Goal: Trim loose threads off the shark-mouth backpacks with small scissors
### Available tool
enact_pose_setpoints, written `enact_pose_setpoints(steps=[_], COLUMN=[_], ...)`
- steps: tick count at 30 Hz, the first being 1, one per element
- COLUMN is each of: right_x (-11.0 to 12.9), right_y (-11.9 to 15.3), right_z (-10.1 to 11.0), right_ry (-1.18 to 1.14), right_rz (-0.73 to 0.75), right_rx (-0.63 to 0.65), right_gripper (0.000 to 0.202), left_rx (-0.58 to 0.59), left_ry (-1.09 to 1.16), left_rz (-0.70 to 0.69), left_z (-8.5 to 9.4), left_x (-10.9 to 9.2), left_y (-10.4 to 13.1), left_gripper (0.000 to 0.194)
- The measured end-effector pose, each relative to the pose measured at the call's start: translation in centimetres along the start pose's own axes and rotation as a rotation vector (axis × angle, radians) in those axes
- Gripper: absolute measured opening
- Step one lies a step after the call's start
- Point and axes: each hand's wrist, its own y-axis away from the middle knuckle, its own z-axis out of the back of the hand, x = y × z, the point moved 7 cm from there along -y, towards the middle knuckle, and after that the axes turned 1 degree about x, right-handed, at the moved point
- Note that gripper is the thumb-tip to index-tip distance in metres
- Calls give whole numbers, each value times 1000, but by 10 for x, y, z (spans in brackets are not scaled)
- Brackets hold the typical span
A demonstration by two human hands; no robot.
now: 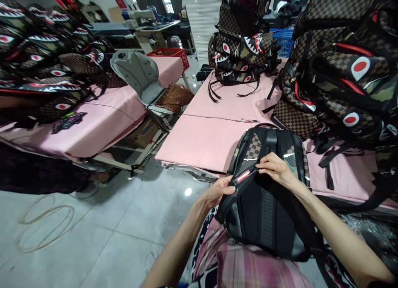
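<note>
While on one strap [244,183], two hands [275,170].

Single cam, worn on the head, so you're looking forward and kinda down. The backpack [267,209] is super close, right of centre; the pink desk [194,143] stretches away past it, tiled floor [124,226] lower left.

Between my fingers [229,189] the flat black strap [240,186] looks matt, cloth-like; the rounded black backpack [266,215] shines leather-like at its edges
</note>
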Motion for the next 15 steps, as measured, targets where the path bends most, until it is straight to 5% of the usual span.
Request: enact_pose_setpoints(steps=[15], right_x=[1], right_y=[1], right_z=[2], right_ry=[4], right_rz=[-25], right_rx=[25], right_gripper=[18], left_rx=[-5], left_ry=[-9], left_rz=[10], left_z=[-11], left_x=[-4], left_y=[2], left_gripper=[55])
